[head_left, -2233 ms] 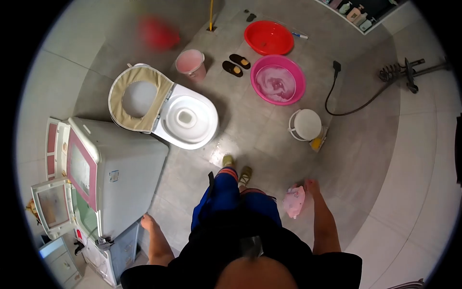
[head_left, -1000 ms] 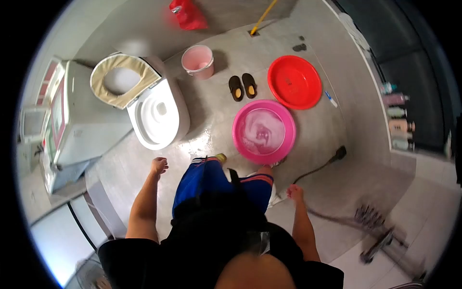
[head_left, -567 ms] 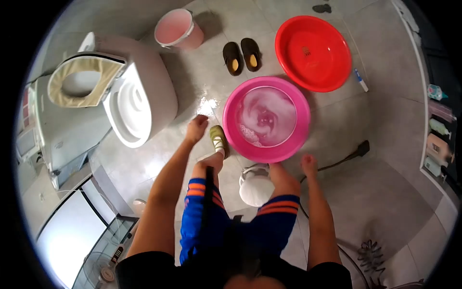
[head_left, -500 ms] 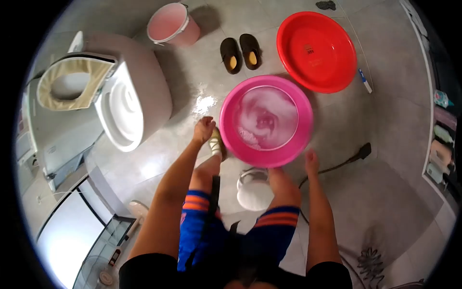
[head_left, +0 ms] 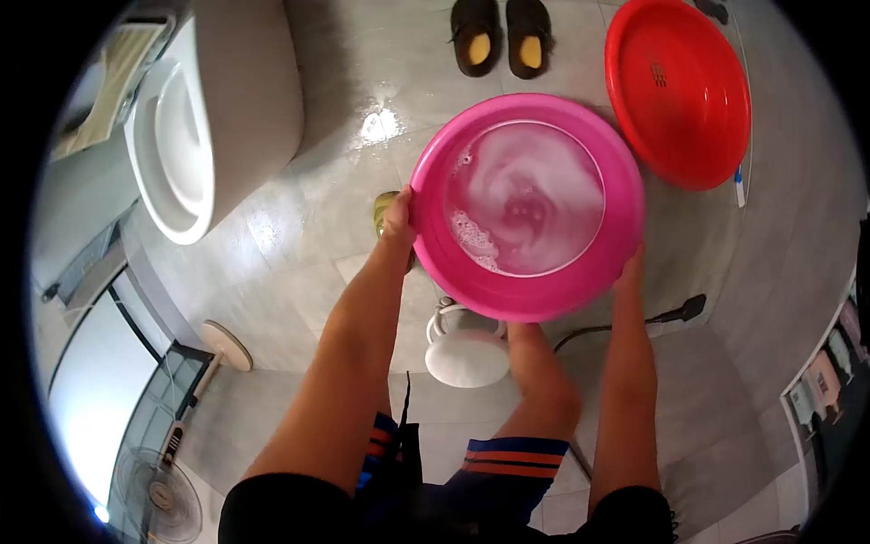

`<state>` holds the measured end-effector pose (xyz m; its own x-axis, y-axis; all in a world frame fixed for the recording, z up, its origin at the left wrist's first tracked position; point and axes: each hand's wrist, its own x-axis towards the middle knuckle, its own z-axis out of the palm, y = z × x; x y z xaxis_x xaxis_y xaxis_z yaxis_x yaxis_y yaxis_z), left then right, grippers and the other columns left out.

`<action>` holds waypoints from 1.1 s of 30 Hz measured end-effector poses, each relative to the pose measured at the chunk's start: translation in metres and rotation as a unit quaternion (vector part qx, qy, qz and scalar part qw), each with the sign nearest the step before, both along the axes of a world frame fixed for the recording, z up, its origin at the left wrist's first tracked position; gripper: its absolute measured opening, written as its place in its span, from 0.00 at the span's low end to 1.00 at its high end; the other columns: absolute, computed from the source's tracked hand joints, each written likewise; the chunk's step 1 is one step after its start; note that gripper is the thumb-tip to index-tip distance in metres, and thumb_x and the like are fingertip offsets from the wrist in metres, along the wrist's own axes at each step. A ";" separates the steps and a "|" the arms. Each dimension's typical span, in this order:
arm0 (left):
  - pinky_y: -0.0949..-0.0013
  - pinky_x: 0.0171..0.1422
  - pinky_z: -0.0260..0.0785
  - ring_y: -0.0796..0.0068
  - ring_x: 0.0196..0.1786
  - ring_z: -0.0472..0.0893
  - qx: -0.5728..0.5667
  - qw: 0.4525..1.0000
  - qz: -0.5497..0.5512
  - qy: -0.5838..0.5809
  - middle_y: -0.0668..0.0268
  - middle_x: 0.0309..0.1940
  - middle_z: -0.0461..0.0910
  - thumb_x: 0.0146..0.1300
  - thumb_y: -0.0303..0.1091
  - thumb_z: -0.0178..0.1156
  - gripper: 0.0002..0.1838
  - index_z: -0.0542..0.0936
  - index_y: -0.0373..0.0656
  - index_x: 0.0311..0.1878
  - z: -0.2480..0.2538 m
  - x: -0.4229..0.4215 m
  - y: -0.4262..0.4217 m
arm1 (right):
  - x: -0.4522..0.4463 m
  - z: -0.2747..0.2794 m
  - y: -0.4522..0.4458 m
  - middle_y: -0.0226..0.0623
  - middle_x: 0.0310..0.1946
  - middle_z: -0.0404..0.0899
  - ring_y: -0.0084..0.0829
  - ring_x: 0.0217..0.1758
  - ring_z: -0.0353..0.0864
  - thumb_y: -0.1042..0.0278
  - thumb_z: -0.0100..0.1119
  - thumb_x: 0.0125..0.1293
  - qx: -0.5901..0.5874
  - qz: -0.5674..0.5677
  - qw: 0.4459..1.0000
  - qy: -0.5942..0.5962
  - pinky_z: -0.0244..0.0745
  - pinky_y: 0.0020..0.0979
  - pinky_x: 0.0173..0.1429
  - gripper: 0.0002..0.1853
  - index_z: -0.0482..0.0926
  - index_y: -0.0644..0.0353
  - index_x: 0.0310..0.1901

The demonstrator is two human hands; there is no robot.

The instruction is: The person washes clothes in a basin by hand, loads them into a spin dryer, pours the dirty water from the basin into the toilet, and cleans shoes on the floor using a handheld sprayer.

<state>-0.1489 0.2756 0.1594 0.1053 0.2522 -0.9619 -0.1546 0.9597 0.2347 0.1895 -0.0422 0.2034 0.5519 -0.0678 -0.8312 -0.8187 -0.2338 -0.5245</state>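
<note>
A bright pink round basin [head_left: 507,299] holds cloudy, soapy water [head_left: 535,195], with a patch of foam along its left side. My left hand [head_left: 397,215] grips the basin's left rim, its fingers partly hidden at the edge. On the lower right side, my right hand [head_left: 632,266] is closed on the basin wall, and most of its fingers are out of sight behind the plastic. The basin is roughly level between both hands, in front of my legs.
Just beyond stands a red basin [head_left: 680,100], with a blue-and-white stick-like object [head_left: 739,186] beside it. Dark shoes [head_left: 476,41] sit at the top. A toilet [head_left: 172,154] is left, a white stool [head_left: 467,358] below, a dark hose [head_left: 598,328] at right. The floor [head_left: 362,163] looks wet.
Both hands have moved from beside the pink basin onto its sides and taken hold. The basin looks larger and closer, and its water swirls. My view has shifted, so the pink bucket is out of sight.
</note>
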 end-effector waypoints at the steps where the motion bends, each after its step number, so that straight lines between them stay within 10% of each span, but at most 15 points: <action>1: 0.61 0.56 0.70 0.66 0.48 0.78 -0.017 0.999 0.001 -0.028 0.60 0.46 0.80 0.68 0.45 0.52 0.18 0.77 0.40 0.50 -0.009 -0.007 0.005 | -0.004 0.015 0.009 0.39 0.68 0.61 0.38 0.67 0.64 0.44 0.35 0.73 -0.015 -0.017 1.000 0.004 0.60 0.38 0.68 0.32 0.58 0.60 0.69; 5: 0.59 0.57 0.69 0.63 0.48 0.78 -0.033 0.998 0.045 0.005 0.58 0.45 0.80 0.69 0.42 0.49 0.16 0.77 0.40 0.49 -0.018 -0.023 0.017 | -0.014 0.050 0.034 0.39 0.66 0.63 0.37 0.66 0.65 0.46 0.35 0.74 -0.020 -0.026 0.999 -0.013 0.63 0.39 0.66 0.30 0.61 0.61 0.67; 17: 0.53 0.63 0.67 0.59 0.53 0.77 -0.025 0.967 0.243 -0.070 0.57 0.49 0.78 0.72 0.40 0.40 0.18 0.74 0.40 0.53 0.262 -0.099 0.072 | -0.046 0.269 0.214 0.37 0.48 0.77 0.30 0.47 0.78 0.42 0.49 0.69 -0.078 0.181 0.974 -0.114 0.75 0.31 0.47 0.28 0.74 0.63 0.53; 23: 0.54 0.61 0.69 0.62 0.51 0.78 -0.044 0.936 0.335 -0.095 0.59 0.48 0.79 0.73 0.41 0.38 0.19 0.75 0.41 0.53 0.344 -0.120 0.062 | -0.009 0.327 0.267 0.32 0.25 0.79 0.24 0.29 0.74 0.49 0.53 0.69 -0.146 0.462 0.822 -0.301 0.70 0.28 0.36 0.24 0.82 0.68 0.31; 33: 0.55 0.53 0.73 0.61 0.40 0.81 -0.044 0.892 0.440 -0.091 0.57 0.39 0.82 0.68 0.40 0.44 0.17 0.77 0.38 0.43 0.397 -0.126 0.034 | -0.018 0.405 0.344 0.36 0.33 0.83 0.22 0.32 0.75 0.54 0.54 0.69 -0.087 0.588 0.659 -0.460 0.72 0.27 0.41 0.21 0.80 0.66 0.50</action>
